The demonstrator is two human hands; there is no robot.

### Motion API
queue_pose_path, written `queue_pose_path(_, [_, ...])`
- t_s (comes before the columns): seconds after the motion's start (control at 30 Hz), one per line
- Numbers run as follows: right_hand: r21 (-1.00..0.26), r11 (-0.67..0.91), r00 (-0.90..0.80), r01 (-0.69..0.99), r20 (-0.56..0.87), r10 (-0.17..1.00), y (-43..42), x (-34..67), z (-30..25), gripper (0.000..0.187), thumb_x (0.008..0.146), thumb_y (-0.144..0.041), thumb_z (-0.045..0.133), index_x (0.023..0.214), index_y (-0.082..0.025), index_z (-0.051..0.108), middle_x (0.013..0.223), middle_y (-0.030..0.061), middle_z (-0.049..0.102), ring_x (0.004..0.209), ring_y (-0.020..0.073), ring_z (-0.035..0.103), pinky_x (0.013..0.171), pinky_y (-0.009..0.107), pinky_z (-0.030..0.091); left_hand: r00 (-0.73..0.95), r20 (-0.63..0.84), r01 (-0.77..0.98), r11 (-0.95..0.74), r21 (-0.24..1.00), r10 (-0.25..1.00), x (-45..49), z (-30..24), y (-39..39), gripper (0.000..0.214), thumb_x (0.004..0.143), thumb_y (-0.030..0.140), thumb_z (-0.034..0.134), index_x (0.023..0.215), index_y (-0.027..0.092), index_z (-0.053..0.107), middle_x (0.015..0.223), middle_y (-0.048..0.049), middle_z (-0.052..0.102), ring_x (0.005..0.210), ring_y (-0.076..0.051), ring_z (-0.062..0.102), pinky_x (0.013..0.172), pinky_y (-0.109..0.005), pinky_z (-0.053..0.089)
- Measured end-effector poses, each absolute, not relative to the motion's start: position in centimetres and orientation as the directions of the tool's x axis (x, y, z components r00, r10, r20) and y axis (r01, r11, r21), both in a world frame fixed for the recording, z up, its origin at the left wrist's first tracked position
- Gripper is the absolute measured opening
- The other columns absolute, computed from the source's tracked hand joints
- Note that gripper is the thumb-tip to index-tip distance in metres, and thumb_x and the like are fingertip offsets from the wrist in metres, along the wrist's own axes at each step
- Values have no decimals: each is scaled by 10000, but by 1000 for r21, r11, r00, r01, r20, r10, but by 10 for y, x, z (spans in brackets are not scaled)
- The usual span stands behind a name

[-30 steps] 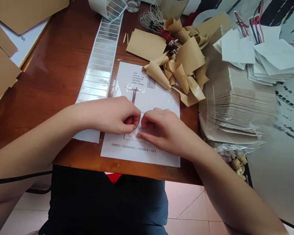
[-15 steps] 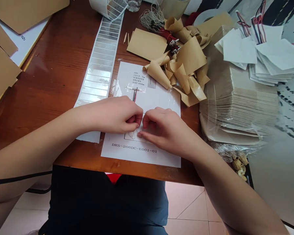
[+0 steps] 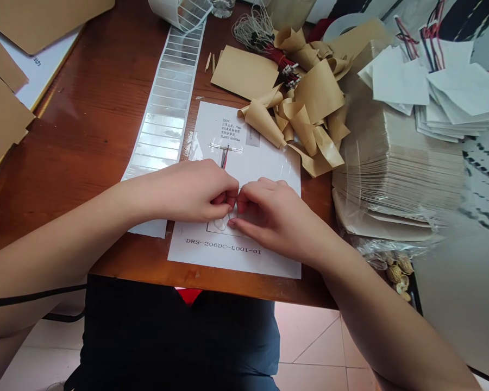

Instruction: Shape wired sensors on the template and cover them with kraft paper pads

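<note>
A printed white sheet (image 3: 244, 255) lies on the wooden table, with a thin red and black wire bundle (image 3: 225, 157) held under a strip of clear tape (image 3: 226, 147). The wires run down into my left hand (image 3: 191, 191), whose fingertips are pinched together at the sheet's middle. My right hand (image 3: 271, 220) meets it there, its curled fingers and flat index finger resting on the sheet. Whatever lies between the fingertips is mostly hidden. A long strip of silvery labels (image 3: 163, 108) runs beneath my left palm.
Curled kraft paper pieces (image 3: 309, 111) and loose wire bundles (image 3: 283, 62) lie beyond the sheet. A tall stack of flat bags (image 3: 395, 174) and white paper sheets (image 3: 456, 92) sit to the right. Cardboard sheets (image 3: 0, 103) lie at left; the table's near edge (image 3: 212, 285) runs below the hands.
My hands have drawn slightly closer together over the sheet, and the view has shifted a little. The sheet and wires stay in place.
</note>
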State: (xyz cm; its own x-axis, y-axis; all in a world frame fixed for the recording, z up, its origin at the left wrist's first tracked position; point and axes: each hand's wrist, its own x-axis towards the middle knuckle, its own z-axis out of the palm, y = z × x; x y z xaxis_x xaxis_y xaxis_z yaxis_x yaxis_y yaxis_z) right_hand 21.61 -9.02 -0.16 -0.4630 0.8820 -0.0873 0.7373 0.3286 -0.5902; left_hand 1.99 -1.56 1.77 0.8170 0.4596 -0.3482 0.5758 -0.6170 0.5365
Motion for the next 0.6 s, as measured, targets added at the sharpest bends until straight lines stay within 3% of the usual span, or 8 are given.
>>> queue_pose_path(0.6, [-613,325,-450,720,-57,891,-92,216,-1,172,883,-276,633,788,-231,497,775,18,636,801,220,570,753,355,351,818,-345,575,-626,527,460,21,17,-16,115,876,280,589,816,206,652,748,-6,682,605,-138,534,580,-283,310])
